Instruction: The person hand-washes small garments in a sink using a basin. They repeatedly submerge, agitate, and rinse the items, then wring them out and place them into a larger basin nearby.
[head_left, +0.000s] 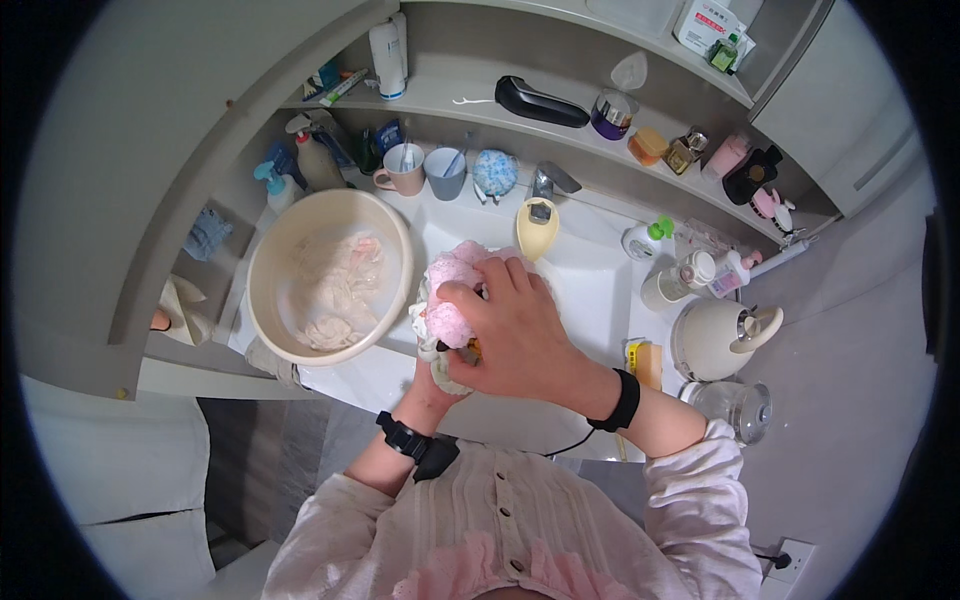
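Observation:
Over the front left of the white washbasin (600, 300), a bundle of pink fluffy and whitish fabric (454, 315) is between my two hands. My right hand (517, 330) grips it from above, fingers curled over its far side and thumb at the near side. Beneath it is my left hand (442, 390), mostly hidden by the bundle; its wrist and lower palm show. Small dark and orange spots appear on the bundle between thumb and fingers. To the left stands a cream plastic basin (259, 277) holding wet pale cloth (341, 292) in water.
A faucet (541, 180) with a yellow spout extender (538, 232) rises behind the bundle. Two cups (445, 176) and a blue-white mesh ball (495, 172) line the back. On the right are a pump bottle (643, 241), a cream kettle (709, 341), a glass jar (739, 412) and a soap bar (649, 366).

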